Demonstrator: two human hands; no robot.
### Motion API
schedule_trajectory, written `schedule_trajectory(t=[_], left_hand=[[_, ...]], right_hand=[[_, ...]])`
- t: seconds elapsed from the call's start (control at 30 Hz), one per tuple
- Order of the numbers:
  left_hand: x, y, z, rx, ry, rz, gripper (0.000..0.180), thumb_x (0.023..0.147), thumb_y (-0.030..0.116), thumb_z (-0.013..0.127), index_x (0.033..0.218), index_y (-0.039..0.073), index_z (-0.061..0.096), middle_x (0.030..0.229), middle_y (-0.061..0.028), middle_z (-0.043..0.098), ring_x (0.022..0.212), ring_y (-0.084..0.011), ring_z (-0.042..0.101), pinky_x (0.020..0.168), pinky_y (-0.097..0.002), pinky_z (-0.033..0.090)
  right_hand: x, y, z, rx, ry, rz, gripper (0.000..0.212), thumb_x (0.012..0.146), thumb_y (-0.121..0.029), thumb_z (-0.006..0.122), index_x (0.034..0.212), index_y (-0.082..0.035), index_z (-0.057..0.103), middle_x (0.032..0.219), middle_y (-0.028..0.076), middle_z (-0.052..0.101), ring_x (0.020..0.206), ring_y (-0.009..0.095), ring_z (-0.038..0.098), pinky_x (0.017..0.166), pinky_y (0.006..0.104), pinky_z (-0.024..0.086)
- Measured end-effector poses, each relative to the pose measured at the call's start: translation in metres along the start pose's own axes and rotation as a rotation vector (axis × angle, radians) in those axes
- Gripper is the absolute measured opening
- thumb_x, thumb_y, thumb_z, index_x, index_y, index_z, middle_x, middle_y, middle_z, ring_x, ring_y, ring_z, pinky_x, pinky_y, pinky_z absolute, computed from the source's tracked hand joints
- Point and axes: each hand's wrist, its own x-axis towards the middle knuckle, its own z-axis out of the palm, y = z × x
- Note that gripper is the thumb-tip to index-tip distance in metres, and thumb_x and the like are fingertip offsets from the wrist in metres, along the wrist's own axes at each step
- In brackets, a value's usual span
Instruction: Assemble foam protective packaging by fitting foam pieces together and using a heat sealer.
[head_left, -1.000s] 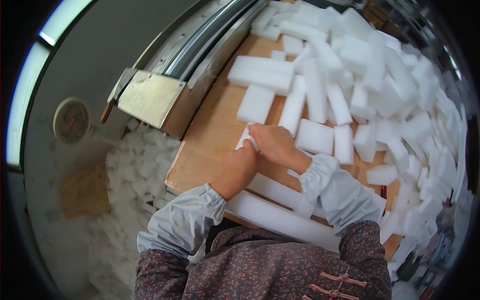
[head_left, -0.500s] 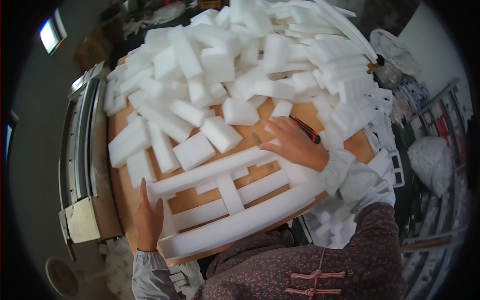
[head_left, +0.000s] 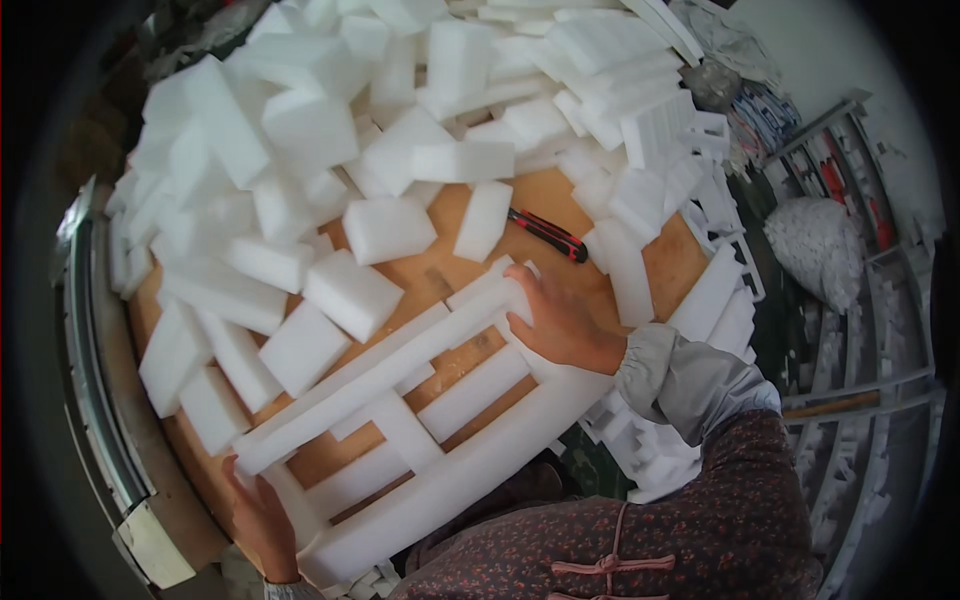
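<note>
A white foam frame [head_left: 362,376] with crossbars lies slanted along the near edge of the table. My left hand [head_left: 264,522] is at its left end, with the index finger and thumb bent against the corner. My right hand [head_left: 562,322] grips the far right corner, thumb and fingers over the foam. Beyond that hand rests a red and black utility knife [head_left: 548,236], apart from it. White foam blocks [head_left: 388,230] lie loose just past the frame. The undersides of both hands are hidden.
A large heap of foam blocks [head_left: 300,120] covers the far side of the wooden table [head_left: 600,290]. A metal-railed machine [head_left: 92,340] runs along the left edge. To the right are cut foam pieces [head_left: 715,300], a stuffed plastic bag [head_left: 815,250] and a metal rack [head_left: 860,360].
My view has shifted. My right hand has moved from beside the knife onto the foam frame's corner. The frame is turned more steeply, its right end farther away; my left hand stays at its left end.
</note>
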Motion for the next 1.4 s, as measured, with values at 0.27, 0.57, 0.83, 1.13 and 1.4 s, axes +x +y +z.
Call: schedule_trajectory(t=[0.27,0.57,0.83,1.13,1.4], left_hand=[[0.000,0.001,0.002,0.032,0.031,0.036,0.050,0.096,0.015,0.054,0.142,0.021,0.036,0.101,-0.0293,0.066,0.091,-0.0497,0.064,0.073,-0.0552,0.050],[-0.026,-0.023,-0.026,-0.533,-0.052,-0.029,0.073,0.099,0.017,0.058,0.157,0.008,0.015,0.135,-0.0203,0.056,0.112,-0.0207,0.062,0.089,-0.0353,0.051],[-0.154,-0.110,0.018,-0.405,-0.198,0.181,0.070,0.082,0.006,0.074,0.143,-0.005,0.040,0.143,-0.0183,0.049,0.126,-0.0297,0.053,0.106,-0.0402,0.041],[-0.141,-0.076,0.037,-0.494,0.188,0.132,0.060,0.086,0.008,0.073,0.138,-0.005,0.046,0.132,-0.0171,0.056,0.123,-0.0262,0.051,0.105,-0.0382,0.039],[-0.143,0.037,-0.055,-0.231,0.831,0.125,0.071,0.099,0.051,0.055,0.138,-0.007,0.041,0.123,-0.0283,0.054,0.114,-0.0383,0.055,0.094,-0.0506,0.045]], right_hand=[[-0.002,-0.001,0.002,-0.049,0.060,0.004,0.055,0.087,-0.023,0.065,0.135,-0.013,0.039,0.110,0.023,0.057,0.094,0.045,0.061,0.079,0.0535,0.050],[-0.005,0.065,-0.011,0.449,0.135,0.020,0.084,0.092,-0.032,0.069,0.155,-0.008,0.020,0.123,0.014,0.061,0.095,0.020,0.064,0.081,0.0333,0.051],[-0.137,0.155,0.038,0.779,-0.171,-0.023,0.060,0.086,-0.004,0.061,0.143,0.000,0.043,0.130,0.011,0.058,0.121,0.020,0.055,0.092,0.0332,0.051],[-0.135,0.089,0.034,0.733,0.049,-0.022,0.062,0.081,-0.015,0.080,0.133,0.002,0.051,0.127,0.012,0.058,0.115,0.018,0.057,0.095,0.0318,0.049],[-0.133,0.024,-0.063,0.832,0.410,-0.313,0.065,0.085,-0.016,0.079,0.138,0.000,0.044,0.129,0.008,0.052,0.114,0.014,0.054,0.095,0.0307,0.047]])
